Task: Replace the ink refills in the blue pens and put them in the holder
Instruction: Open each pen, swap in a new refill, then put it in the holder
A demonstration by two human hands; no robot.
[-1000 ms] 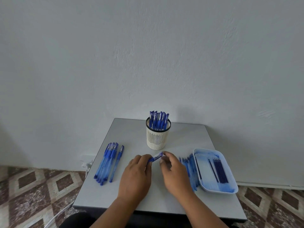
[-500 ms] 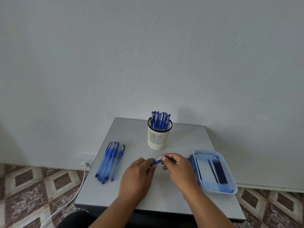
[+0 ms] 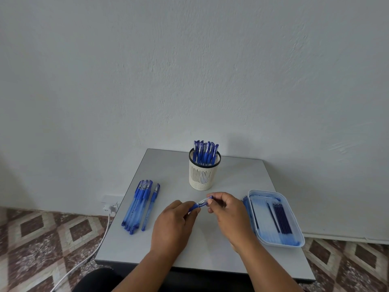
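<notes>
Left hand (image 3: 171,223): curled round the lower part of a blue pen (image 3: 200,203), fingertips pinching it.
Right hand (image 3: 228,213): fingers and thumb pinch the pen's upper, capped end.
Pen in hands: held tilted above the grey tabletop (image 3: 168,169), just in front of the holder.
Holder (image 3: 203,172): cream slotted cup, upright, filled with blue pens standing cap-up.
Loose pens (image 3: 139,204): a bundle lying on the tabletop to the left, one slightly apart.
Tray (image 3: 294,232): white, at the right edge, holding dark ink refills (image 3: 282,217); more blue items lie beside its left rim, partly hidden.
Floor: patterned tiles, white cable (image 3: 84,262).
</notes>
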